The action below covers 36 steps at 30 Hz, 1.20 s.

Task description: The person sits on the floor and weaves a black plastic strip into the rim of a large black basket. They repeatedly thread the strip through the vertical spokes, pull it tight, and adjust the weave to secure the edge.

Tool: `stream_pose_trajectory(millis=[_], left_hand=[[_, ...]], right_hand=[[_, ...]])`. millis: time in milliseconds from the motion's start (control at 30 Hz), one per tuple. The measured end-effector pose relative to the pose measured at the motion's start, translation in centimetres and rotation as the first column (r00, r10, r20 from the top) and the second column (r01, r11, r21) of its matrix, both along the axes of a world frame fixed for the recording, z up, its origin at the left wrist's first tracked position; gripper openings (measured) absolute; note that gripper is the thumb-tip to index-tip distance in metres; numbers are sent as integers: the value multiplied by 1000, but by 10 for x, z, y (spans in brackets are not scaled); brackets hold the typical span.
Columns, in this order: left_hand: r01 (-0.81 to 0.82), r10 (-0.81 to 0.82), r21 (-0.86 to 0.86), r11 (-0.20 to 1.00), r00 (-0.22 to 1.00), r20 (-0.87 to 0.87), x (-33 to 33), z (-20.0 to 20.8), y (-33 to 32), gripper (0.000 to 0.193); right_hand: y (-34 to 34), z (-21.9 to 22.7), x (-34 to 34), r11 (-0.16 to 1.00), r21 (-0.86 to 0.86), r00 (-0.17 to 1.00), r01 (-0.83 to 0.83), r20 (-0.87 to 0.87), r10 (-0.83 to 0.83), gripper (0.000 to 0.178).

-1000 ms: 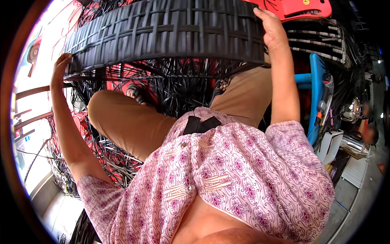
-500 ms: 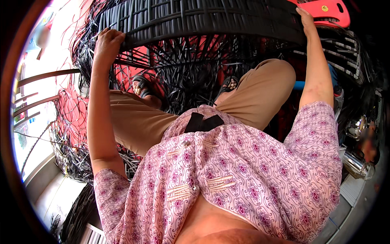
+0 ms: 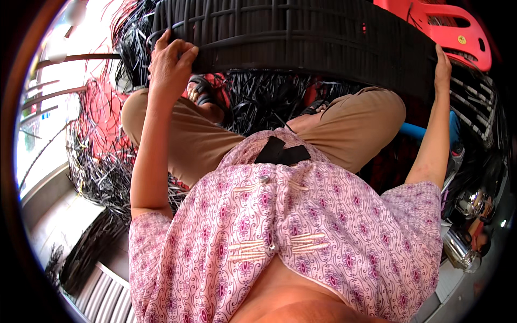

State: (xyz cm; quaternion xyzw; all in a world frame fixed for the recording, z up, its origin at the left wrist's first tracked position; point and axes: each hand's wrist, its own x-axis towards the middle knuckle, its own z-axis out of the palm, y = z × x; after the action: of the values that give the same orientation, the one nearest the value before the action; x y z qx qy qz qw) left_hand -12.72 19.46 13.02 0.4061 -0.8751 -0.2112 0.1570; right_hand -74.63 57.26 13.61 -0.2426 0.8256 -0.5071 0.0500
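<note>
A large curved panel woven from black strips (image 3: 301, 40) spans the top of the view, above my knees. At its left end my left hand (image 3: 171, 67) is closed around the edge, thumb and fingers bent over the border. My right hand (image 3: 442, 70) is pressed to the right end, its fingers stretched along the edge and partly hidden behind it. Loose black strips (image 3: 264, 105) lie heaped between my feet, under the panel.
A red plastic chair (image 3: 479, 46) stands beyond my right hand. More strips (image 3: 105, 169) are piled at the left on a red surface. A white-and-black slatted frame (image 3: 474, 102), a blue tube (image 3: 412, 131) and shiny metal containers (image 3: 460, 250) are at the right.
Both hands have brought the woven panel down closer to me and slightly right. It now faces me more squarely, and its loose strand ends below the border are hidden.
</note>
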Motion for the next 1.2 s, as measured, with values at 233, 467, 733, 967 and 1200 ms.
stream_pose_trajectory(millis=[233, 467, 733, 967, 1200], left_hand=[[-77, 73, -28, 997, 991, -111, 14, 5, 53, 21], [-109, 101, -60, 992, 987, -125, 48, -9, 97, 19], [-213, 196, -93, 973, 967, -163, 44, -12, 121, 19], [-178, 168, -29, 984, 962, -215, 54, -7, 131, 17], [-133, 131, 14, 991, 939, -318, 63, -12, 123, 16]], right_hand=[[9, 6, 31, 986, 104, 986, 128, -119, -115, 70], [10, 7, 36, 989, 100, 971, 107, -224, -83, 72], [-23, 79, 64, 354, 752, 727, 556, -646, 231, 63], [-151, 119, 353, 814, 155, 689, -560, -458, 561, 27], [-178, 36, 483, 497, 216, 354, -840, -477, 805, 34]])
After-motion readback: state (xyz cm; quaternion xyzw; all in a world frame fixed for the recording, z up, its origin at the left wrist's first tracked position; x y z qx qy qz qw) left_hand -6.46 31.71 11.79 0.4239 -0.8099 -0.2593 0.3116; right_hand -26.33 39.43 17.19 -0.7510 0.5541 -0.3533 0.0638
